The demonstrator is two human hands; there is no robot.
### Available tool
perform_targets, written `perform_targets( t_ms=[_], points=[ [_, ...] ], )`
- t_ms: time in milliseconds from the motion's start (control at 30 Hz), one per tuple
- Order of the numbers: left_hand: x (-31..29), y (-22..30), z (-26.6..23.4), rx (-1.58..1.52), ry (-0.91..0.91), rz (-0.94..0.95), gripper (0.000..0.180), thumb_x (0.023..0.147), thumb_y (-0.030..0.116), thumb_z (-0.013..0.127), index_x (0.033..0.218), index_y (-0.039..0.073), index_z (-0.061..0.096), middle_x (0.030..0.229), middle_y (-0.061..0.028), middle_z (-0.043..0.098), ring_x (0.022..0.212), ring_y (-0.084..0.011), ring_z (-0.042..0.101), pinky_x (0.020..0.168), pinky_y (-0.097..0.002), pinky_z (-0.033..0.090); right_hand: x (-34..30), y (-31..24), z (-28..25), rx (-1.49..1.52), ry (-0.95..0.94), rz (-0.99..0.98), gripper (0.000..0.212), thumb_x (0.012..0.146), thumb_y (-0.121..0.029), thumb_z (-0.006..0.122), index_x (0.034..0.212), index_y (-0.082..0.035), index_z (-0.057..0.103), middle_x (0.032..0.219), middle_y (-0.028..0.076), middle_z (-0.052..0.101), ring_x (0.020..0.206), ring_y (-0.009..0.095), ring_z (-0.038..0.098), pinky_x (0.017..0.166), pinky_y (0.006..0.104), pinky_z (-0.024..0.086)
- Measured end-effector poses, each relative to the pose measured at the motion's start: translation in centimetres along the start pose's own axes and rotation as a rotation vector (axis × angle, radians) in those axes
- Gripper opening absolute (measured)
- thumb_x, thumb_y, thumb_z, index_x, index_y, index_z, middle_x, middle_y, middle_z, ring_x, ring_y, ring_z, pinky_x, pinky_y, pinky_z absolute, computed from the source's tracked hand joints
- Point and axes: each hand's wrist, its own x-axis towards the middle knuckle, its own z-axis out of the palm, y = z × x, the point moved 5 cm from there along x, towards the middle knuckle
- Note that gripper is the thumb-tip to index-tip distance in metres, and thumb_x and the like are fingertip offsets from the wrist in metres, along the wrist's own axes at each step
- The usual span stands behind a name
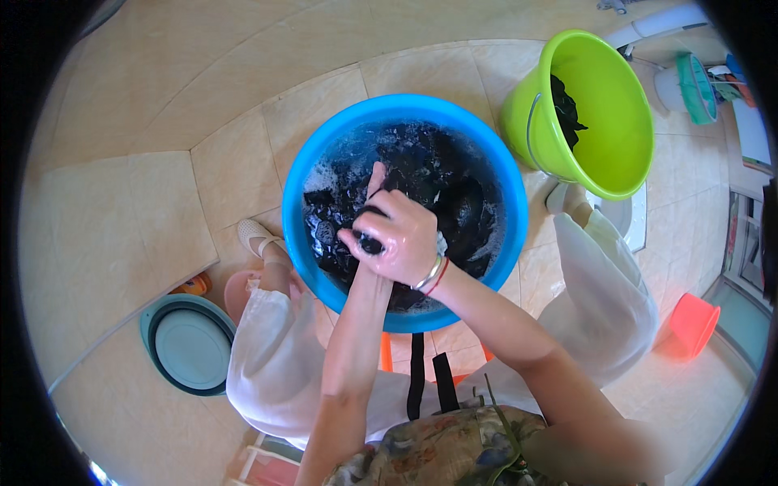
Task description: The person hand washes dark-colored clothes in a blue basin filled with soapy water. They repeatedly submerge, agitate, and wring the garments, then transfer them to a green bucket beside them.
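here two hands [395, 235] scrub one dark garment [454, 202] in one blue basin [301, 174].

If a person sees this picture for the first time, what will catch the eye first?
First comes the blue basin at the centre, full of dark wet cloth in soapy water. Over it the right hand lies on top of the left hand, both gripping the cloth. Next is the lime green bucket at the upper right, tilted, with dark cloth inside.
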Motion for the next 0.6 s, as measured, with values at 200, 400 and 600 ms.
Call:
perform_targets(
  t_ms=[200, 400, 600],
  points=[
    [-1.4, -0.3, -0.9, 0.072, 0.235, 0.163, 0.040, 0.093, 0.031, 0.057, 0.118, 0.000, 0.059, 0.106, -0.0061, 0.064, 0.098, -0.0192, 0.062, 0.090, -0.0328, 0.049, 0.8, 4.8, 0.0, 0.084, 0.079, 0.262, 0.008, 0.077, -0.011, 0.067, 0.075, -0.004, 0.064, 0.075, 0.012, 0.060, 0.064, 0.032, 0.061, 0.056, 0.0366, 0.049],
    [-4.7, 0.8, 3.2, 0.531, 0.382, 0.318, 0.023, 0.084, 0.023, 0.073, 0.098, 0.006, 0.066, 0.094, -0.0005, 0.063, 0.082, -0.0127, 0.058, 0.079, -0.0272, 0.048, -4.4, 13.9, 0.5, -0.163, -0.034, 0.664, 0.015, 0.083, -0.025, 0.065, 0.081, -0.011, 0.068, 0.089, 0.008, 0.064, 0.084, 0.031, 0.063, 0.067, 0.0407, 0.050],
    [-6.2, 0.9, 4.3, 1.509, 0.081, 0.578, 0.051, 0.079, 0.008, 0.073, 0.128, 0.006, 0.056, 0.116, -0.0150, 0.060, 0.105, -0.0218, 0.059, 0.093, -0.0325, 0.046, -3.5, 12.6, -3.3, -0.349, -0.073, 0.408, 0.019, 0.081, -0.031, 0.069, 0.095, -0.018, 0.070, 0.115, 0.001, 0.062, 0.111, 0.027, 0.052, 0.087, 0.0468, 0.040]
  ],
)
